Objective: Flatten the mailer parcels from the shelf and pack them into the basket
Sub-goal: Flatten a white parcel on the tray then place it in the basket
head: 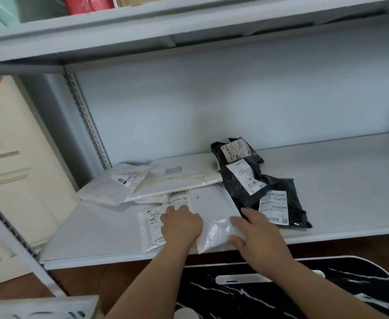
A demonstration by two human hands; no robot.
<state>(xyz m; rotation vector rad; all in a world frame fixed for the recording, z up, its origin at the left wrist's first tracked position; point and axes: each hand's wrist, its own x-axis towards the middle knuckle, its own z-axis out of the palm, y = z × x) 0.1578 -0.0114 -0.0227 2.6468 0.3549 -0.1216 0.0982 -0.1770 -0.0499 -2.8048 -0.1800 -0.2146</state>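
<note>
Home storeroom: metal shelving [90,125], panelled door [7,157]

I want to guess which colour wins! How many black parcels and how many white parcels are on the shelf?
Black parcels: 3, at the back, in the middle and in front
White parcels: at least 5; the pile overlaps, so I cannot be sure. Both hands rest on the front ones.
Total: at least 8

Glossy crinkled plastic white mailer [214,233], black mailers [278,203]; matt painted shelf [340,180].
</note>
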